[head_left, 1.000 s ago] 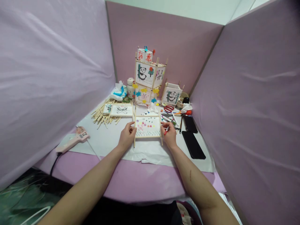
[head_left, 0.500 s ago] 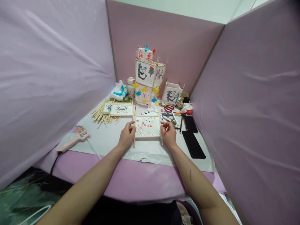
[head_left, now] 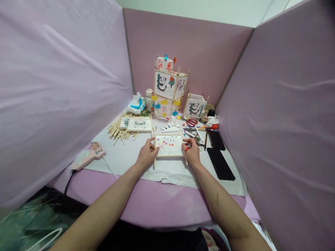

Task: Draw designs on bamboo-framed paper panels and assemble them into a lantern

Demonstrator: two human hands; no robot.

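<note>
Between left hand [head_left: 147, 153] and right hand [head_left: 193, 154], a framed drawing [head_left: 170, 145]

Thumb and fingers of the left hand are closed on one side edge; those of the right hand are closed on the opposite edge, a red pen [head_left: 187, 148] caught among them. Beneath the grip spreads a white sheet [head_left: 125, 150]. Beyond it stands a paper tower [head_left: 165, 84] — a panda on one side — and, farther left, a butterfly picture [head_left: 139, 124] near a pile of sticks [head_left: 114, 131]. Right of the grip lies a black phone [head_left: 220, 164]; well left, a glue gun [head_left: 89, 157].
</note>
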